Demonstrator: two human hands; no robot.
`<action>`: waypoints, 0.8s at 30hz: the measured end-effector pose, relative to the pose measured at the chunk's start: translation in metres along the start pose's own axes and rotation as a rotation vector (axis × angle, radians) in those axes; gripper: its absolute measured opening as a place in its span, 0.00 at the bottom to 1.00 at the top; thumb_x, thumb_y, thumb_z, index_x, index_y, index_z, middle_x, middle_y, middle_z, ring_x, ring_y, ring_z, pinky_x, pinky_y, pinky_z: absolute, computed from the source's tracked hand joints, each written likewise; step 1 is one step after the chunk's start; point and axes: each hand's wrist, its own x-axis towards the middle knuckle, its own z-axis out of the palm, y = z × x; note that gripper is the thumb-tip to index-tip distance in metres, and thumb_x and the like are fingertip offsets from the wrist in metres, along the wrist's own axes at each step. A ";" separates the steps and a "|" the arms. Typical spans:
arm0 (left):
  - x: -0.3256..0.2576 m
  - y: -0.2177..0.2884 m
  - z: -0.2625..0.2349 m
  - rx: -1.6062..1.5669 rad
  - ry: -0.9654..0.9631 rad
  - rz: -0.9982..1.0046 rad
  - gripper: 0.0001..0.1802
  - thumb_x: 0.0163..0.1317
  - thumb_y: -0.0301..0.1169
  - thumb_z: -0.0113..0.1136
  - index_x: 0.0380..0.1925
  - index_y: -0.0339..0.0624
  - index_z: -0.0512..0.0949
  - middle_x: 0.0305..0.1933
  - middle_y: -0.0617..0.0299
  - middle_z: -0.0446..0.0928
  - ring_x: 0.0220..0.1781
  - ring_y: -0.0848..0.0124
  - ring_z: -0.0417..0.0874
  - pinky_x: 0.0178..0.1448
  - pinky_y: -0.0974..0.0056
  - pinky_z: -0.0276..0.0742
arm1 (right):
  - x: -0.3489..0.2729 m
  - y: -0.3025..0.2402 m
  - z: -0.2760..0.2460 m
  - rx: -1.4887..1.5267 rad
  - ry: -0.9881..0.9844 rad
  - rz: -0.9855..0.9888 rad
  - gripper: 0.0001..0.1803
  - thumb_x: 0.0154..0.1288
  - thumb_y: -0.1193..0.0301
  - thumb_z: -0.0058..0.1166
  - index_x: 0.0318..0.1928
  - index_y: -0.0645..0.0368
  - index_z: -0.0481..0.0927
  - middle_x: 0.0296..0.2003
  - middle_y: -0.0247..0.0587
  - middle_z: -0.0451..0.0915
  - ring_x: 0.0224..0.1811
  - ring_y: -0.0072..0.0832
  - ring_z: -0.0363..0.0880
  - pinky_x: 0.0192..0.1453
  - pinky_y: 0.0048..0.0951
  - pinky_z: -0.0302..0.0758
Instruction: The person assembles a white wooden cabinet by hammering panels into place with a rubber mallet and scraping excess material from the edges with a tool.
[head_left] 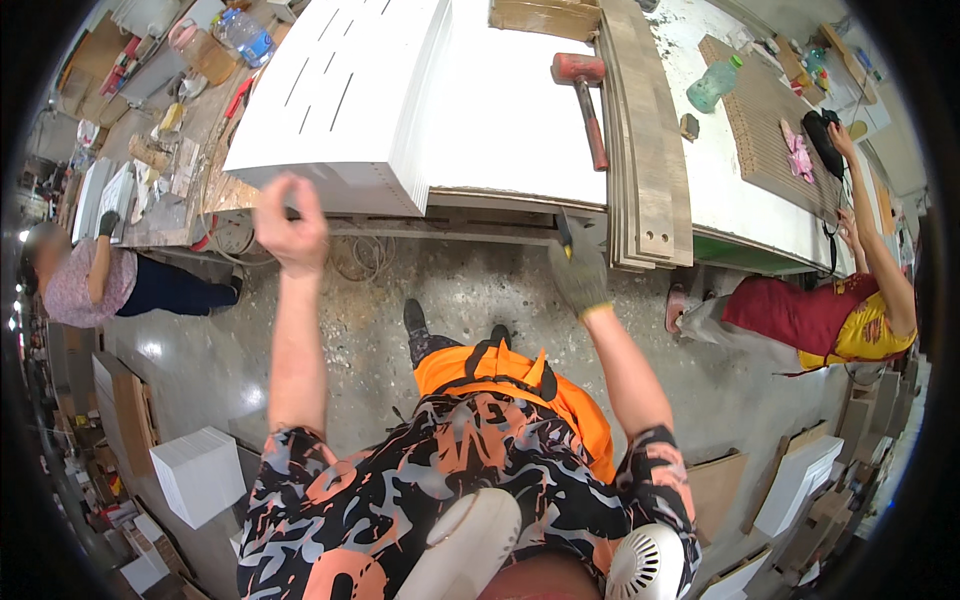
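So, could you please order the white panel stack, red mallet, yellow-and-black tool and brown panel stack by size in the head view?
1. White panel stack
2. Brown panel stack
3. Red mallet
4. Yellow-and-black tool, partly hidden

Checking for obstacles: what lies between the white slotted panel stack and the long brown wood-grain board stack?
In the head view, a red-headed mallet and, farther back, brown cardboard on a flat white surface.

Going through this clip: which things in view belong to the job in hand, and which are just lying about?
Likely in the job:
- stack of white slotted panels, by the left hand
- black-and-yellow hand tool, in the gloved right hand

Apparently lying about:
- red-headed mallet, possibly a job tool, unheld
- green plastic bottle
- blue-labelled bottle
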 end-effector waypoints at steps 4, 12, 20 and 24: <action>0.047 -0.041 -0.002 0.035 0.016 0.023 0.14 0.67 0.31 0.52 0.48 0.35 0.78 0.47 0.51 0.80 0.52 0.56 0.78 0.58 0.58 0.70 | 0.087 -0.018 0.027 -0.336 -0.013 -0.076 0.20 0.66 0.63 0.46 0.53 0.63 0.71 0.36 0.60 0.81 0.39 0.53 0.82 0.46 0.50 0.76; 0.022 -0.089 0.014 0.092 -0.136 0.095 0.15 0.68 0.34 0.48 0.43 0.41 0.82 0.45 0.60 0.82 0.54 0.58 0.78 0.61 0.56 0.69 | 0.138 -0.023 0.052 -0.772 -0.010 -0.140 0.20 0.56 0.63 0.53 0.47 0.60 0.77 0.42 0.52 0.78 0.47 0.45 0.77 0.53 0.45 0.71; 0.009 -0.091 0.034 0.099 -0.048 0.061 0.17 0.69 0.33 0.43 0.44 0.38 0.80 0.51 0.59 0.80 0.57 0.58 0.72 0.64 0.58 0.62 | 0.218 -0.014 0.042 -0.804 0.235 -0.217 0.33 0.63 0.59 0.43 0.65 0.67 0.64 0.62 0.61 0.67 0.69 0.48 0.60 0.72 0.43 0.55; 0.004 -0.098 0.036 0.130 -0.020 0.053 0.18 0.68 0.34 0.40 0.43 0.38 0.79 0.51 0.58 0.80 0.58 0.59 0.71 0.66 0.56 0.58 | 0.265 -0.040 0.037 -0.768 -0.219 0.107 0.28 0.59 0.62 0.53 0.57 0.66 0.70 0.57 0.54 0.74 0.60 0.41 0.75 0.60 0.36 0.72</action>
